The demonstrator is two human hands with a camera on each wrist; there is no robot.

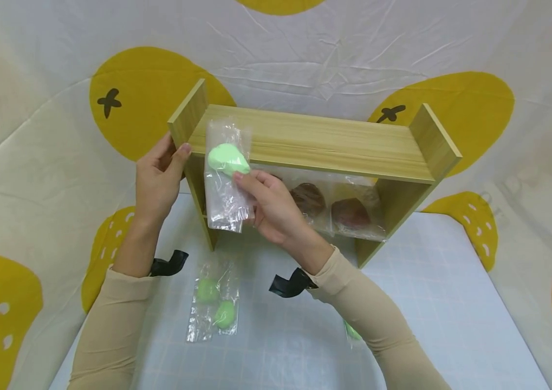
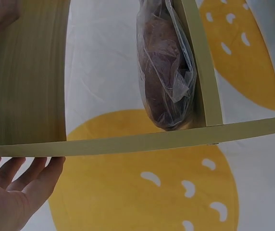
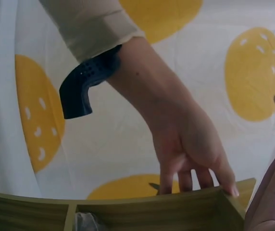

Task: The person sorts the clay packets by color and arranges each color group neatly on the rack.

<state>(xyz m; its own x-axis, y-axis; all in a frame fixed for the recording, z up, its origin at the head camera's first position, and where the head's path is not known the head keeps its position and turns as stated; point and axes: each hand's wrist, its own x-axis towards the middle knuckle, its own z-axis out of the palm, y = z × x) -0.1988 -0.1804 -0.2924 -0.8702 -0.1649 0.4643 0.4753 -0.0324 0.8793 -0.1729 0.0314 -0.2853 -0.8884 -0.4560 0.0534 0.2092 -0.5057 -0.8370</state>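
Note:
My left hand (image 1: 156, 179) holds the left side panel of a small wooden shelf (image 1: 315, 143), its thumb at the front edge and fingers along the outer side. In the left wrist view, the fingertips (image 2: 56, 163) touch the panel's outer face. With thumb and fingers, my right hand (image 1: 276, 211) pinches a clear plastic bag (image 1: 227, 203) holding a pale green, teardrop-shaped piece (image 1: 227, 158). The bag hangs upright before the shelf's left end. Bagged dark brown lumps (image 1: 308, 199) stand in the shelf's compartment, partly hidden by the right hand and bag.
On the light blue checked tabletop (image 1: 285, 352), a clear bag with two green pieces (image 1: 225, 314) lies in front of the shelf. Another green bagged piece (image 1: 352, 331) shows partly beneath the right forearm. A white cloth with yellow shapes (image 1: 305, 59) hangs behind.

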